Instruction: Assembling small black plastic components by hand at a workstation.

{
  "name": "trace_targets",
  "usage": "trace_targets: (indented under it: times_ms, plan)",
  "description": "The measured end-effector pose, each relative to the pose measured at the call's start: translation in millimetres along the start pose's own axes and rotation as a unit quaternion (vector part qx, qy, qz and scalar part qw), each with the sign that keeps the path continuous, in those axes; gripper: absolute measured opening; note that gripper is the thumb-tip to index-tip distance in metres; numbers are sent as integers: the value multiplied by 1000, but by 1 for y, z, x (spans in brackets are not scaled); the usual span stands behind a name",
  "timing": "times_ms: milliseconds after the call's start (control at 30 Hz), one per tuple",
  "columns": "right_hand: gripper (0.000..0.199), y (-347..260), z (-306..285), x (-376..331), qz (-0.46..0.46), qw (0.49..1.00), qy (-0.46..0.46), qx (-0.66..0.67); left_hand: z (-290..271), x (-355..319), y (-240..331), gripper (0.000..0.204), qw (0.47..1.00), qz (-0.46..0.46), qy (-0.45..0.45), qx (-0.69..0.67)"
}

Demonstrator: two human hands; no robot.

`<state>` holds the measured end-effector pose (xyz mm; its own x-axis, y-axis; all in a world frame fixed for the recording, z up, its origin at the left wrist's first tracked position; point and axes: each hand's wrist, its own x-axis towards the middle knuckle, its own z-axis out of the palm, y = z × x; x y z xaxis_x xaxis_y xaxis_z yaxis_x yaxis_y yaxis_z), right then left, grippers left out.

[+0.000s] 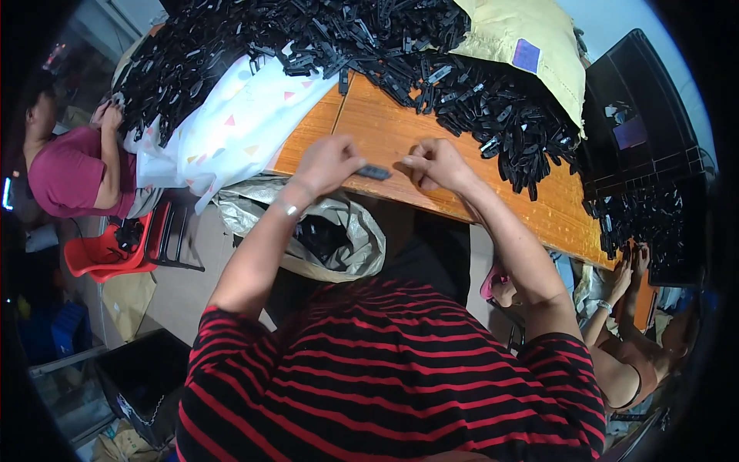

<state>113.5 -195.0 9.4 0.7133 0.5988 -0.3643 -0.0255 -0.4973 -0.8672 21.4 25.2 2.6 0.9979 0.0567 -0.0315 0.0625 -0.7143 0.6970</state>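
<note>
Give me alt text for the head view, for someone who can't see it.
A person's left hand touches a small black part over a wooden table, the right hand close by. A heap of black parts lies beyond; one co-worker shows at left, another co-worker at right.

- I wear this camera on my head, the left one of a side-by-side pair, and its wide fisheye view looks down and forward onto the surface (385, 115).
- My striped shirt (400, 369) is closest to the lens, filling the lower middle on the near side of the surface.
- My bare forearms (523, 235) reach away from me, and my fingers (425, 155), farther off, sit over the surface's near part.
- Beyond them the view runs to the dark heap (331, 35) on the surface's far side.
- It is wide enough to take in a person in maroon (77, 173) left of the surface, another person (627, 366) by its right end, and floor (185, 289) below its near edge.
</note>
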Motion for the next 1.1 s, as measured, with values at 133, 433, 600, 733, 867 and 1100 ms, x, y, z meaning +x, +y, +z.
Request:
trace_targets:
  times_ms: [133,433,600,733,867,1100]
  plan:
    - [16,17,-32,-11,-165,879,287,-343,-16,-44,-17,18,1000,23,8,6]
    - [9,22,-37,8,-178,824,327,-427,13,76,14,20,942,231,215,113]
    - [8,26,-20,6,-223,834,300,-406,19,124,7,21,904,302,212,217]
    - [10,11,12,3,-270,861,244,-355,13,128,9,15,908,295,181,238]
    - [11,8,18,8,-270,870,224,-348,5,122,7,12,909,313,152,230]
    - [29,-36,-3,-3,-344,827,321,-308,-11,98,22,14,942,304,107,89]
